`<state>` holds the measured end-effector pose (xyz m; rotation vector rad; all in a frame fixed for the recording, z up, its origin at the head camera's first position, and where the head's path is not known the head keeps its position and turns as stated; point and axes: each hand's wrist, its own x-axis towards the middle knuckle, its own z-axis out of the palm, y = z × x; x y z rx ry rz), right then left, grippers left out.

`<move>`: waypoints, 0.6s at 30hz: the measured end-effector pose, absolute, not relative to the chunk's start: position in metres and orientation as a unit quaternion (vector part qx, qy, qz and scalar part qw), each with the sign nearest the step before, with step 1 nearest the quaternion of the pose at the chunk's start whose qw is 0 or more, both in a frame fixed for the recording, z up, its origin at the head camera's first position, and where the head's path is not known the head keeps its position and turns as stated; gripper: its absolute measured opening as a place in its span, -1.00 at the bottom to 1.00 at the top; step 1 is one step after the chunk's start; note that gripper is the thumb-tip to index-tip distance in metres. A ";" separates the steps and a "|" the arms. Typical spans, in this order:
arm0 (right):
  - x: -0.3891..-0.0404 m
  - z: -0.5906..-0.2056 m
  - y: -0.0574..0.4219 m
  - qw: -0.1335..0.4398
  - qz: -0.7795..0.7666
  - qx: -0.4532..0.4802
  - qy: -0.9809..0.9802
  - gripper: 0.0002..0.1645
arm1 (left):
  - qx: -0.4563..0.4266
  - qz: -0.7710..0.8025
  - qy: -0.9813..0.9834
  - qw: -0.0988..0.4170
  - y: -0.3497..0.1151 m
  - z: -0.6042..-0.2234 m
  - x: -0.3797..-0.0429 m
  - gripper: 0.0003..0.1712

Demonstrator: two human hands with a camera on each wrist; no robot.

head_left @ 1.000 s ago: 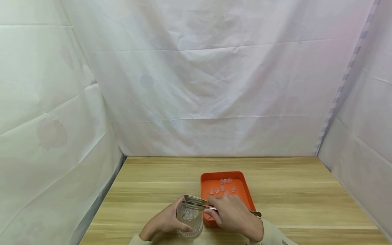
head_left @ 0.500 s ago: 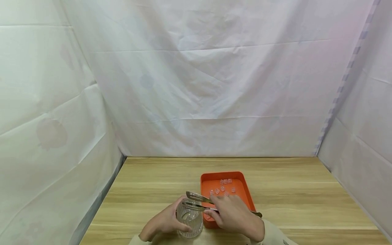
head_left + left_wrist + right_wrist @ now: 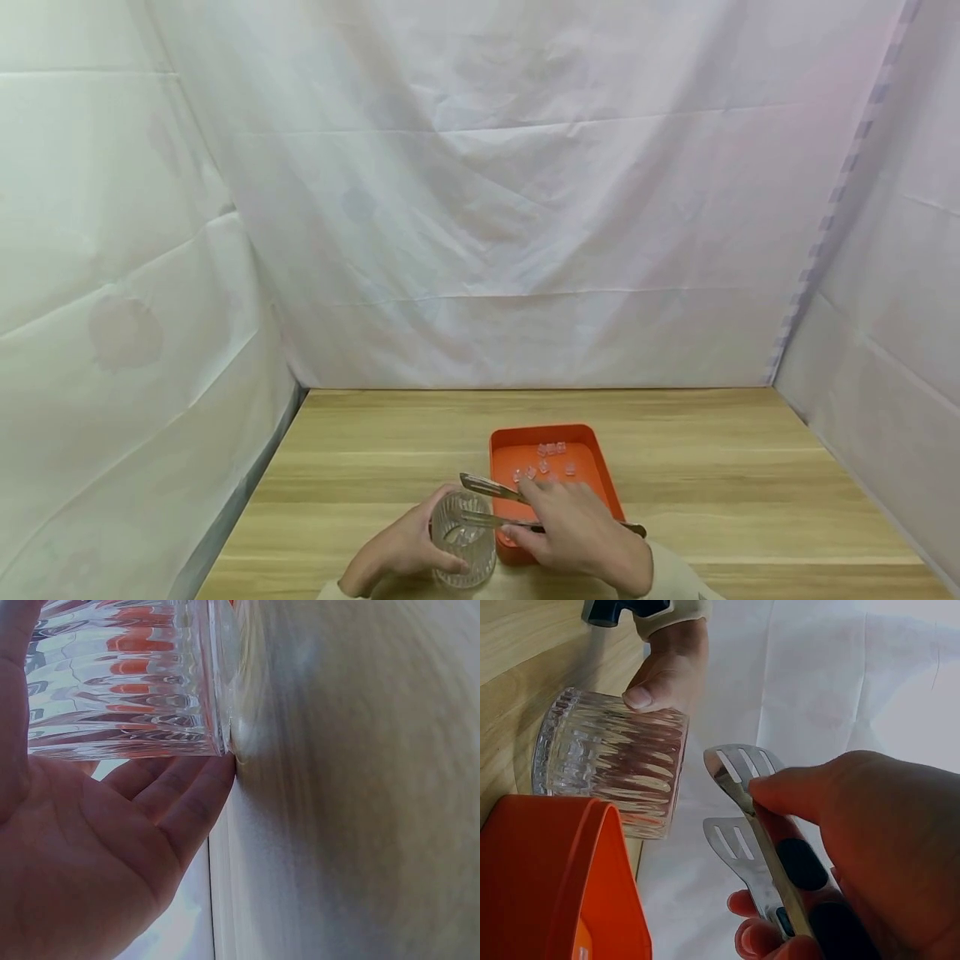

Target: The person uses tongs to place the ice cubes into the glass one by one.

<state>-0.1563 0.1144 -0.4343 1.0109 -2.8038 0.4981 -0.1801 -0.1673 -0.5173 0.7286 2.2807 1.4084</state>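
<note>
My left hand holds a clear ribbed glass round its left side, thumb in front and fingers behind. The glass stands upright on the wooden table, as the left wrist view shows its base right at the tabletop. In my right hand is a pair of metal tongs with slotted ends and dark grip patches. Their two ends are spread apart above the glass's mouth, with nothing visible between them. Thumb on one arm and fingers on the other, the right hand grips the tongs.
An orange tray stands right beside the glass, partly under my right hand. Several small clear cubes lie in it, mostly toward the far side. White cloth hangs behind the table and along both sides.
The tongs' ends have spread wider, the upper one rising away from the lower. My left hand and the glass keep their place. The head view has tilted slightly.
</note>
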 end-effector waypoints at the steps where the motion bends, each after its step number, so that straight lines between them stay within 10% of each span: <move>1: -0.156 -0.435 0.115 0.058 0.168 0.334 -0.926 -0.46 | 0.260 0.502 0.805 0.181 -0.167 -0.518 -0.180 -0.02; 18: -0.157 -0.430 0.137 0.057 0.173 0.317 -0.931 -0.38 | 0.259 0.494 0.811 0.175 -0.168 -0.517 -0.179 0.00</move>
